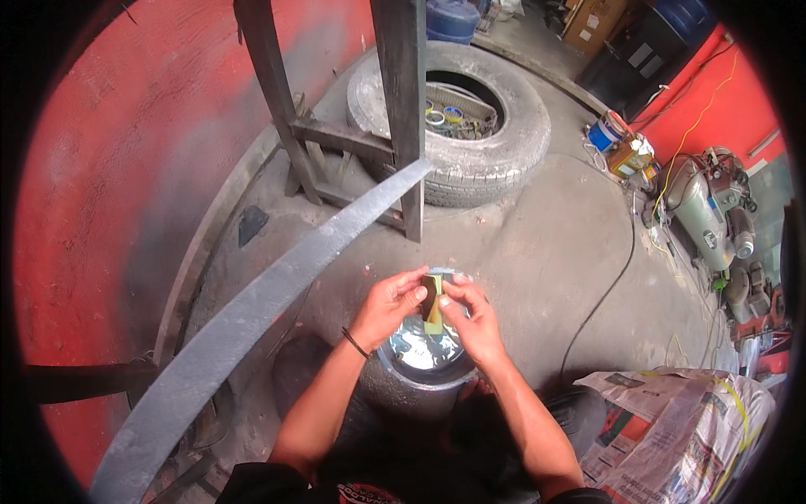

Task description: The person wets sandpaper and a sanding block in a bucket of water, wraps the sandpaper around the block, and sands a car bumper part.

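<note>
Hands close together, both clamped on one small piece over the bucket. Left hand point(388, 307) pinches the dark sheet point(430, 298) from the left, thumb on top. Right hand point(473, 319) grips the green block point(433, 326) from the right, thumb on its face. Sheet lies against the block; fingers curl behind, so rear contact is hidden. Can't tell if sheet and block are joined.

Block and sheet sit mid-scene, above the bucket point(426, 387)'s mouth. Hands cover part of the bucket's far rim; its lower part is lost in shadow between the knees. Inside is bright glare: can't tell liquid from bare metal. Wristband point(355, 343) on left wrist.

Long grey bar point(277, 290) cuts across from near left, its near end running off into the dark lens edge. It hides part of floor and wall. Wooden frame point(407, 109) on the far side blocks part of the tire point(495, 164); small rolls point(453, 114) show in the tire's hole, rest of that clutter unclear. Paper-wrapped bundle point(672, 433) near right, contents mostly covered. Compressor point(698, 214) far right, surrounding parts hard to sort out.
</note>
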`<state>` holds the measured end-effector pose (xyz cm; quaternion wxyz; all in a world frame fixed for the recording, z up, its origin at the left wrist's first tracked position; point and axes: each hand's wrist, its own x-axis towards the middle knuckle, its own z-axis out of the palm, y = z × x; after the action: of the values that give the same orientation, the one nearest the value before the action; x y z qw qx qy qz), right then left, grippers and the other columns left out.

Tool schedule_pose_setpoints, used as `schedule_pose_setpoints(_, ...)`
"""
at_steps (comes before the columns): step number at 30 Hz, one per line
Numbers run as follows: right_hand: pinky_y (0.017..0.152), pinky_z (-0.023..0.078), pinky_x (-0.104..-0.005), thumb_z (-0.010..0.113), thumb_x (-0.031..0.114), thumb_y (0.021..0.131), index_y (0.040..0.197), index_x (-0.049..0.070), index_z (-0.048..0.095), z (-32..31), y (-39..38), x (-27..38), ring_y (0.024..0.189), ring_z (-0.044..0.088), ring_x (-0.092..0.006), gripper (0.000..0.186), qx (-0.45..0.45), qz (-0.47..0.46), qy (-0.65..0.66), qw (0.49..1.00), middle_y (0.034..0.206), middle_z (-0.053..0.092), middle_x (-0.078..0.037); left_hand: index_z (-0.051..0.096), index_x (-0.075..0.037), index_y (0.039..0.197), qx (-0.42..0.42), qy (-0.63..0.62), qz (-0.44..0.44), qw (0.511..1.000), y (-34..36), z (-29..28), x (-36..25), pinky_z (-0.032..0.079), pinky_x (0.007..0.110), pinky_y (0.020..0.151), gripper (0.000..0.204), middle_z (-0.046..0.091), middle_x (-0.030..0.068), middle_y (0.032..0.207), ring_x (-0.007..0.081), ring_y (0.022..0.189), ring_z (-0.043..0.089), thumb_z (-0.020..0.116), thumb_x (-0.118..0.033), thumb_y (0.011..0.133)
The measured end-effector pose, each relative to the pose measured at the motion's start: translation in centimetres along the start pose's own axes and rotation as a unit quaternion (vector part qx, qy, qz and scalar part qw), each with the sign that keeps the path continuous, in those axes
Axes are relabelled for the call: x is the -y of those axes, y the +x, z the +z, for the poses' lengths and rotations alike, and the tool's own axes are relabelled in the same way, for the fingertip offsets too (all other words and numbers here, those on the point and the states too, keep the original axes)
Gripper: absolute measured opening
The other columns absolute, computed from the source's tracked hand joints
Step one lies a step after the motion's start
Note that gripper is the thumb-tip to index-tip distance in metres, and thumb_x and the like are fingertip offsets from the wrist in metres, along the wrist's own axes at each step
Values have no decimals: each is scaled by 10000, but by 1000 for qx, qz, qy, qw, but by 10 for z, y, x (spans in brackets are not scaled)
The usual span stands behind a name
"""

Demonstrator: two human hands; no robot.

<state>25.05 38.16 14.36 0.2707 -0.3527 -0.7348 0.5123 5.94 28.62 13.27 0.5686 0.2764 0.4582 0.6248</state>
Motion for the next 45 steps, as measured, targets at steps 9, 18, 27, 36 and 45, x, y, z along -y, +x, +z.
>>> schedule_pose_setpoints(9,799,555,-273,848,240,1051,1107,68,675,-24,1,-31,926,666,-96,250,46,244,155,956,1020,738,-2,748,-65,1200,3,204,-46,978,37,-1,74,624,357,797,190,778,44,1084,140,1016,742,744,-233,1111)
schedule_pose_setpoints(18,1112,594,-515,690,418,1015,1435,158,746,59,-4,-109,1330,741,-373,497,319,131,-512,787,1435,761,-190,834,-47,1280,133,722,-254,630,22,-28,187,619,529,1049,363,781,228,1373,390,1290,757,702,-204,981)
schedule_pose_setpoints(27,1150,579,-458,719,426,1021,1407,200,783,17,0,-77,1423,696,-295,452,374,225,-477,763,1519,730,-131,849,-5,1182,71,676,-253,688,13,112,6,620,521,1044,301,796,285,1251,412,1217,783,728,-87,918)
schedule_pose_setpoints(36,1129,586,-518,797,465,940,1470,48,703,-106,38,44,1335,710,-451,681,287,279,-294,868,1463,721,-263,790,-3,1042,55,774,-61,627,30,250,-211,595,537,1005,223,801,235,981,431,1020,784,718,-195,957)
schedule_pose_setpoints(45,1041,585,-470,827,460,971,1388,-15,703,-203,85,225,1221,763,-397,644,151,188,-159,957,1296,780,-274,759,-104,1252,-10,658,107,746,-16,315,-458,510,499,1162,311,715,171,1371,390,1366,646,755,-228,967)
